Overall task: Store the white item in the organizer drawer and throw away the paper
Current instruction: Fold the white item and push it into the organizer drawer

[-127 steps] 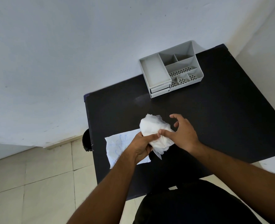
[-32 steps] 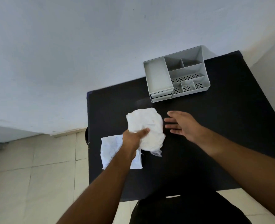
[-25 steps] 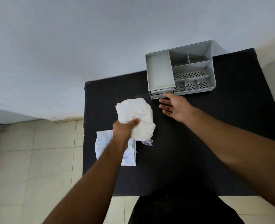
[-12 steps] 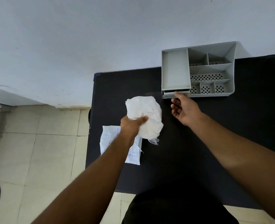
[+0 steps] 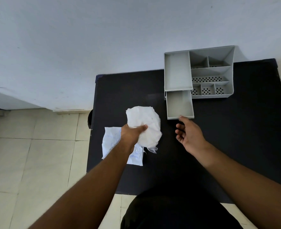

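Observation:
My left hand [image 5: 132,133] grips a crumpled white item [image 5: 146,124] and holds it just above the black table [image 5: 235,138]. A creased sheet of paper [image 5: 111,142] with blue print lies flat under that hand near the table's left edge. The grey organizer [image 5: 210,75] stands at the back against the wall. Its upper drawer [image 5: 179,104] is pulled out toward me and is empty. My right hand [image 5: 188,134] hovers just in front of the drawer's front edge, fingers apart, holding nothing.
The organizer has several open compartments on top, some with perforated floors. The white wall runs behind the table. Beige floor tiles lie to the left, with a dark round object [image 5: 90,119] just past the table's left edge. My dark-clothed lap fills the bottom.
My right hand has pulled the organizer drawer out toward me and come off its front. My left hand keeps holding the white item in about the same place.

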`<action>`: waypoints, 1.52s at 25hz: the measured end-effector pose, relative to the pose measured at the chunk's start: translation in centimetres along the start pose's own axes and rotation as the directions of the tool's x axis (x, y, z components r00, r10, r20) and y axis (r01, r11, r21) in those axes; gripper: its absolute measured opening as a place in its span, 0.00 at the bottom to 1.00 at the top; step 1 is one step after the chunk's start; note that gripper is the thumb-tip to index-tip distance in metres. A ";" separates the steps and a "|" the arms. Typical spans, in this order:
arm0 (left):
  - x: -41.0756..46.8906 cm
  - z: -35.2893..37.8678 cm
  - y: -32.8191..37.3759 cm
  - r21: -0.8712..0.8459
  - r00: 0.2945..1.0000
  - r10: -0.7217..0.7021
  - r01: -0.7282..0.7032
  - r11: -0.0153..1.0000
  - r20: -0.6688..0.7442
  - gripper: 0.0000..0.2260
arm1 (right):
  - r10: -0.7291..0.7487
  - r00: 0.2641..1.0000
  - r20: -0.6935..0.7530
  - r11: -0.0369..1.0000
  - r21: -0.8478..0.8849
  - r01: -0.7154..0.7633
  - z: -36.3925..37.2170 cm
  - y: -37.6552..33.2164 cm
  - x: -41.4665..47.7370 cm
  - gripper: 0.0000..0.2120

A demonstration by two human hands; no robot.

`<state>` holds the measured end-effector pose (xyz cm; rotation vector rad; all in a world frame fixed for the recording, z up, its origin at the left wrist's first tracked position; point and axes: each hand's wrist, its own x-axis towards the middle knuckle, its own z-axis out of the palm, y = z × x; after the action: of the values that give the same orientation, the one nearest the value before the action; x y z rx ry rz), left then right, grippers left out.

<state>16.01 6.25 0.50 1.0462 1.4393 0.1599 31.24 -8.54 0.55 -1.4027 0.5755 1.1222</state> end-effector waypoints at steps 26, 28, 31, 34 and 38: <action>-0.6 -0.6 -0.1 -0.092 0.987 0.050 -0.036 0.995 0.152 0.26 | -0.070 0.996 -0.051 0.993 -0.096 0.065 0.0 1.9 -1.4 0.09; -0.7 -0.5 0.1 -0.096 0.987 0.054 -0.040 0.995 0.148 0.23 | -0.061 0.997 -0.050 0.993 -0.105 0.056 -0.1 1.7 -1.2 0.08; -0.7 -0.1 0.5 -0.105 0.987 0.062 -0.047 0.993 0.151 0.20 | -0.054 0.997 -0.055 0.993 -0.106 0.048 -0.6 1.8 -1.1 0.08; -0.5 0.0 0.7 -0.096 0.987 0.052 -0.038 0.995 0.153 0.20 | -0.041 0.997 -0.065 0.990 -0.138 0.031 -0.9 2.4 -1.2 0.09; -0.1 0.0 0.8 -0.094 0.988 0.034 -0.020 0.995 0.154 0.21 | -0.024 0.997 -0.078 0.987 -0.159 0.011 -1.0 2.7 -1.6 0.10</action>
<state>16.41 6.63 1.12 0.9818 1.2661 0.1594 28.51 -10.37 0.47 -1.5923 0.5386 1.1216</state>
